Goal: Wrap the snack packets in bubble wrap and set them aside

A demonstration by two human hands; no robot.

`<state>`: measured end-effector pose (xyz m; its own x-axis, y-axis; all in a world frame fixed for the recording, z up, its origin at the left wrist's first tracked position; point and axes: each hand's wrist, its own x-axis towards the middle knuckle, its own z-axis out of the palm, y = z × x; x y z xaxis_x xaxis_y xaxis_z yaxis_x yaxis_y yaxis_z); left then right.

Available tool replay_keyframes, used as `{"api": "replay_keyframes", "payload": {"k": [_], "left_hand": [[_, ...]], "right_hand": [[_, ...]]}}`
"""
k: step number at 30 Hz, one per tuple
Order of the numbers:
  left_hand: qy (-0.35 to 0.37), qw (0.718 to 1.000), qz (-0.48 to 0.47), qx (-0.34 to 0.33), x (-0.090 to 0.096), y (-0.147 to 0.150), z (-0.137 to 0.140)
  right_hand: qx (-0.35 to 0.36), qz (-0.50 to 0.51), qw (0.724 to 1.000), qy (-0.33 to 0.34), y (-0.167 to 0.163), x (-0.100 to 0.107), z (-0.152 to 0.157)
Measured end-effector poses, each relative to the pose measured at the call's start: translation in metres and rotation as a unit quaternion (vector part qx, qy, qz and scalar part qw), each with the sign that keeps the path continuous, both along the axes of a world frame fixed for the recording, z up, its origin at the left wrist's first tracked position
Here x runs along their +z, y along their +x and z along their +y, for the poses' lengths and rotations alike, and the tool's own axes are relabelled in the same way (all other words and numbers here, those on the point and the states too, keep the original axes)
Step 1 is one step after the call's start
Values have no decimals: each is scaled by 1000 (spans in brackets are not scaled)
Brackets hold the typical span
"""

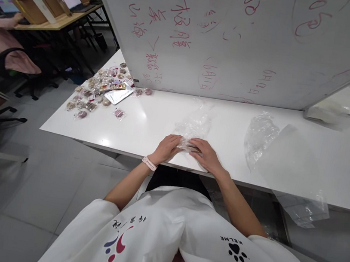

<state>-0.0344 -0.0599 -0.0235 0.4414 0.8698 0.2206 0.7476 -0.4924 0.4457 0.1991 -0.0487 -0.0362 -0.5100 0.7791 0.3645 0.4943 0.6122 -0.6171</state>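
Observation:
Near the front edge of the white table, my left hand (168, 147) and my right hand (204, 153) face each other with fingers bent. Both grip the near end of a crumpled clear plastic bag (196, 123), which spreads away from me over the tabletop. Something thin and dark shows by my right fingers, too small to make out. My thumbs are partly hidden. To the left lies a pile of small snacks in clear wrappers (94, 93), brown and purplish, with a silver packet (118, 95) among them. One purplish wrapped snack (119, 113) sits apart from the pile.
A whiteboard (227, 38) with red writing stands along the back of the table (150, 123). On the right lie a crumpled plastic bag (260, 136) and a larger clear plastic sheet (290, 164) hanging over the front edge. At far left, a person (10, 40) sits at a desk.

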Motion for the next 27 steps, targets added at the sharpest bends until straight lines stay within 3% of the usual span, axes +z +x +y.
{"api": "replay_keyframes", "payload": {"k": [8,11,15,22,25,27], "left_hand": [[-105,990,-54,73,30,17,1],[-186,979,-53,71,41,23,21],[-273,959,-17,71,48,27,49],[-259,961,-9,92,53,31,48],[-138,977,6,164,56,34,36],[-32,985,-6,168,56,37,32]], "right_hand": [[-125,31,990,-55,0,12,-25],[-187,7,982,3,-1,17,-29],[-136,-71,985,75,4,14,-33],[-139,-128,979,80,10,10,-24],[-128,-134,981,51,12,15,-9],[-125,-134,983,0,14,18,5]]}}
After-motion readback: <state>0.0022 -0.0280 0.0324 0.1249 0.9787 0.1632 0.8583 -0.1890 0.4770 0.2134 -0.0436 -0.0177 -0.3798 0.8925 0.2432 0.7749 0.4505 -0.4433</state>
